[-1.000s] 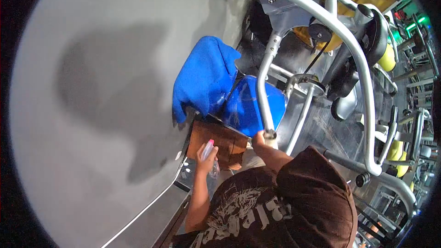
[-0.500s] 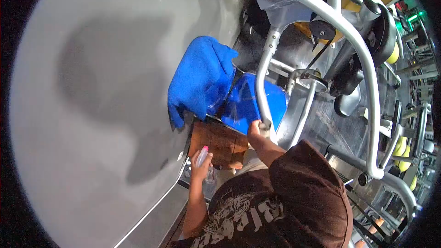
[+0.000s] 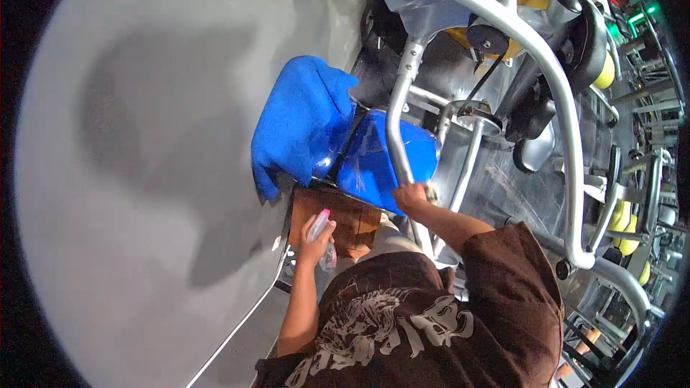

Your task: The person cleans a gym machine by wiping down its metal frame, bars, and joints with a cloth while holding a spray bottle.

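Note:
My left hand (image 3: 314, 242) is closed around a clear plastic bottle (image 3: 321, 224) with a pink tip, held upright near the grey wall. My right hand (image 3: 411, 197) wraps over a silver tube (image 3: 397, 140) of a gym machine. A small pale, brownish thing (image 3: 430, 192) shows beside its fingers; I cannot tell whether it is a cloth or part of the tube. Behind that tube is a shiny blue pad (image 3: 370, 162). A blue towel (image 3: 298, 118) drapes to its left, over another blue surface. Below them lies a brown wooden-looking board (image 3: 334, 208).
A grey wall (image 3: 158, 136) fills the left side. The machine's large curved silver frame (image 3: 564, 86) arches over the right, with a black pad (image 3: 589, 50) attached. More gym equipment with yellow parts (image 3: 622, 230) stands at far right. A white cable (image 3: 237, 334) runs along the wall's foot.
My right hand has turned and moved across the tube, now lying over it rather than at its left side. The left hand still holds the bottle. The whole view has shifted slightly.

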Tool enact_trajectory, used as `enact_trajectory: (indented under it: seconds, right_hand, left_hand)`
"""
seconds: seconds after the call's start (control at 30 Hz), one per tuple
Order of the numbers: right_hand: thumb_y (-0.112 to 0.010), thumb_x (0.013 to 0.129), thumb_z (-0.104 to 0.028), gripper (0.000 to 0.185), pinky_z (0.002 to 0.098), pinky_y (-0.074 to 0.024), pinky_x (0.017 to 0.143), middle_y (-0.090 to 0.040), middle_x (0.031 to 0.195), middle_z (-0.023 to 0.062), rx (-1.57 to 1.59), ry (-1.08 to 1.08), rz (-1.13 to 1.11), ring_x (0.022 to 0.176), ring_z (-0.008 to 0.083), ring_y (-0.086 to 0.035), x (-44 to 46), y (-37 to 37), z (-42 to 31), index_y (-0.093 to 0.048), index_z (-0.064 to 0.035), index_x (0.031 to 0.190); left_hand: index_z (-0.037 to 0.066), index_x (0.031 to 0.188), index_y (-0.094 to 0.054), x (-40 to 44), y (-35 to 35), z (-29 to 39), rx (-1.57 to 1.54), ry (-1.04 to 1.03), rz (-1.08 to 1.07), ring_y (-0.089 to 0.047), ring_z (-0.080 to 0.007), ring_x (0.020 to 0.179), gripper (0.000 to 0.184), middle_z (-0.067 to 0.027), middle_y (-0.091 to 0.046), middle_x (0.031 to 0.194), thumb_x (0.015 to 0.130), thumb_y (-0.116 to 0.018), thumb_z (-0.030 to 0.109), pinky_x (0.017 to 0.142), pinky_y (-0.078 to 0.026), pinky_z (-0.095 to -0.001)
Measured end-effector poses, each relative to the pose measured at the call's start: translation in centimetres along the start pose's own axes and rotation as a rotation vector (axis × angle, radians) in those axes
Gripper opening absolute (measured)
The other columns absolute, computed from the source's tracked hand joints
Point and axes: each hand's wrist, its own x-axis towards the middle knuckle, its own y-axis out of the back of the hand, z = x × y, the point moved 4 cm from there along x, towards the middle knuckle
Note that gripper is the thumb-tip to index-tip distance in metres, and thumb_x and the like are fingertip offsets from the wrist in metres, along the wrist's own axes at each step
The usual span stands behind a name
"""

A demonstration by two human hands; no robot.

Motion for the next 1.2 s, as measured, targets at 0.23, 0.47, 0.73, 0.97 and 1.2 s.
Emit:
enact_trajectory:
  seconds: [0.23, 0.47, 0.73, 0.97, 1.2]
  right_hand:
    - [-0.051, 0.092, -0.028, 0.028, 0.0475, -0.0532, 0.07, -0.069, 0.101, 0.0103, 0.221, 0.1, 0.235, 0.086, 0.0304, -0.071, -2.4, -1.5, 4.4, -0.066, -0.0332, 0.115]
    - [-0.044, 0.098, -0.024, 0.037, 0.0466, -0.0564, 0.074, -0.069, 0.108, 0.0109, 0.522, 0.155, 0.551, 0.091, 0.0293, -0.07, -2.3, -3.0, 3.8, -0.061, -0.042, 0.126]
    - [-0.045, 0.099, -0.026, 0.036, 0.0449, -0.0571, 0.076, -0.071, 0.101, 0.0122, 0.356, 0.294, 0.381, 0.089, 0.0343, -0.07, -0.7, 0.7, 6.4, -0.06, -0.0415, 0.127]
    - [-0.043, 0.099, -0.025, 0.039, 0.0419, -0.0577, 0.077, -0.069, 0.101, 0.0115, 0.537, 0.009, 0.341, 0.097, 0.0304, -0.067, -2.0, -2.2, 5.3, -0.057, -0.0457, 0.13]
    - [-0.049, 0.097, -0.016, 0.041, 0.0388, -0.0583, 0.07, -0.069, 0.099, 0.0034, 0.299, 0.237, 0.393, 0.088, 0.0229, -0.067, -1.1, -4.6, 6.2, -0.06, -0.0409, 0.127]
  left_hand:
    - [0.006, 0.093, -0.063, 0.7, -0.7, 1.1, 0.069, -0.036, -0.06, -0.055, -0.0095, 0.055, 0.02, 0.0001, -0.06, 0.075, 0.087, -0.073, 0.022, 0.053, -0.044, -0.0266]
    - [0.006, 0.094, -0.063, 0.8, -2.1, 2.2, 0.076, -0.03, -0.075, -0.056, -0.0094, 0.056, 0.021, -0.0003, -0.062, 0.077, 0.087, -0.073, 0.023, 0.054, -0.045, -0.0268]
    - [0.006, 0.092, -0.063, 0.7, -2.9, -0.2, 0.05, 0.024, -0.072, -0.055, -0.0091, 0.056, 0.022, 0.0002, -0.061, 0.077, 0.086, -0.075, 0.024, 0.054, -0.045, -0.027]
    - [0.006, 0.094, -0.063, 1.0, -3.1, 0.5, 0.052, -0.023, -0.146, -0.055, -0.0089, 0.056, 0.02, 0.0004, -0.061, 0.079, 0.087, -0.075, 0.022, 0.053, -0.045, -0.0259]
    - [0.006, 0.094, -0.063, 1.4, -2.3, 0.8, 0.135, 0.025, -0.168, -0.055, -0.0086, 0.056, 0.02, 0.0003, -0.061, 0.078, 0.087, -0.074, 0.022, 0.053, -0.045, -0.0261]
